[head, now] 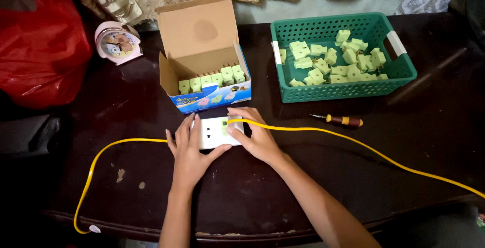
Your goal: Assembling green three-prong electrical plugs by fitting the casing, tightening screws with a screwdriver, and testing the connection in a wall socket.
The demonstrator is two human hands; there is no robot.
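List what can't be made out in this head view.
- White socket block: both ends covered by left hand and right hand.
- Yellow cable: right end cut off by the frame edge.
- Clock face: too small.
- Screwdriver tip type: too small.

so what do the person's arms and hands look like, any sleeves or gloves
Both arms are bare right to the bottom edge of the head view, with no sleeves showing. The left hand and right hand wear no gloves; no rings, watch or bracelets are visible on fingers or wrists.
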